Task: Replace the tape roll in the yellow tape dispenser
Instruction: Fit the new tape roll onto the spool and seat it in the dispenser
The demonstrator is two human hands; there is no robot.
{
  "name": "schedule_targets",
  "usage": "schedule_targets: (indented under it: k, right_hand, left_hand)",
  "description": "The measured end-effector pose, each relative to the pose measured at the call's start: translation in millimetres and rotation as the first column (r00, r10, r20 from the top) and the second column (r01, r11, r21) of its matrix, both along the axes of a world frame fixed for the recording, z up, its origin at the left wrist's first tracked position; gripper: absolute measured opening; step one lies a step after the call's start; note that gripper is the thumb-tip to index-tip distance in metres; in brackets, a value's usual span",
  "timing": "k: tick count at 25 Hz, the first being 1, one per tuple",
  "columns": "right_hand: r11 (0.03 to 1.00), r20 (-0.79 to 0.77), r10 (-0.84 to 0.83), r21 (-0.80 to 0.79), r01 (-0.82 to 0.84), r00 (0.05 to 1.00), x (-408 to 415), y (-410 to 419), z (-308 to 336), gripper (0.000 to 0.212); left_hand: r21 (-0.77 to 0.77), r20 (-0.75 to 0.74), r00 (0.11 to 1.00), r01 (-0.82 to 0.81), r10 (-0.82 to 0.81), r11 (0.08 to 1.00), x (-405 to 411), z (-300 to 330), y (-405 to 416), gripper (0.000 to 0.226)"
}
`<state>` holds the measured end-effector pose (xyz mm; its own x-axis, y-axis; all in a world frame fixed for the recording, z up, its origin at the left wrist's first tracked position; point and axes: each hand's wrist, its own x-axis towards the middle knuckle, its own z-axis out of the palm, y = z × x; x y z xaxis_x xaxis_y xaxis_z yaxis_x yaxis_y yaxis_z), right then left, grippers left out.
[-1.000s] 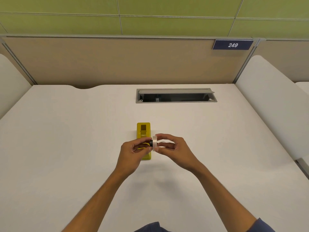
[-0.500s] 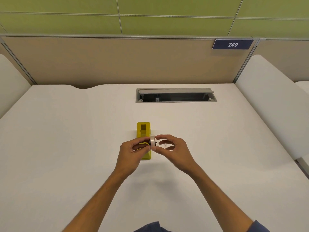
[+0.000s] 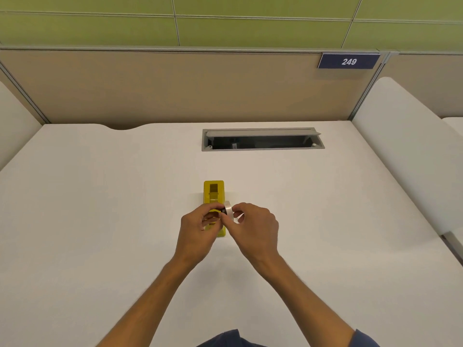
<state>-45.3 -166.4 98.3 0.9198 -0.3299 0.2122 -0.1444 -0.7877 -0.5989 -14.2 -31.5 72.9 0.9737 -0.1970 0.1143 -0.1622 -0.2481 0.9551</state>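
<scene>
Fingertips of my right hand (image 3: 253, 225) pinch the roll (image 3: 228, 209); my left hand (image 3: 200, 226) grips a dark hub (image 3: 222, 210), above the dispenser (image 3: 214, 194). I judge hub-fitting underway; next, seat it, dispenser at twelve o'clock.

Both hands meet over the near end of the yellow tape dispenser (image 3: 214, 196), which lies on the white counter (image 3: 100, 221). The right hand (image 3: 253, 227) pinches a white tape roll (image 3: 228, 209) held on edge, while the left hand (image 3: 198, 229) grips a small dark core (image 3: 222, 210) at the roll's centre. A grey cable hatch (image 3: 263, 140) stands open farther back, below a sign reading 249 (image 3: 348, 61)
</scene>
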Motion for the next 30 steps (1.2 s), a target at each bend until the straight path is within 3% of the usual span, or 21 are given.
schedule_targets:
  k: [5, 9, 13, 17, 22, 30]
  right_hand:
    - [0.997, -0.06, -0.014, 0.069, 0.018, 0.998, 13, 8, -5, 0.031]
    - [0.996, -0.099, -0.06, 0.06, 0.066, 0.993, 28, 15, -13, 0.036]
    - [0.994, -0.136, -0.08, 0.069, 0.09, 0.987, 47, 18, -23, 0.032]
    - [0.993, -0.173, -0.094, 0.058, 0.106, 0.98, 70, 20, -33, 0.03]
    - [0.992, -0.194, -0.115, 0.021, 0.121, 0.974, 92, 25, -43, 0.03]
    - [0.99, -0.241, -0.141, -0.035, 0.136, 0.96, 105, 31, -54, 0.03]
  left_hand:
    - [0.057, 0.048, 0.999, 0.005, -0.008, 0.998, 8, -5, 4, 0.035]
    - [0.242, 0.063, 0.997, -0.062, 0.048, 0.968, 16, -27, 20, 0.042]
    - [0.579, 0.044, 0.997, -0.077, 0.064, 0.812, 16, -64, 54, 0.052]
    - [0.761, 0.015, 1.0, -0.014, 0.003, 0.648, 15, -91, 80, 0.074]
    - [0.845, 0.095, 0.994, -0.054, -0.049, 0.532, 18, -102, 89, 0.084]
    - [0.842, 0.104, 0.994, -0.069, -0.036, 0.535, 23, -107, 89, 0.078]
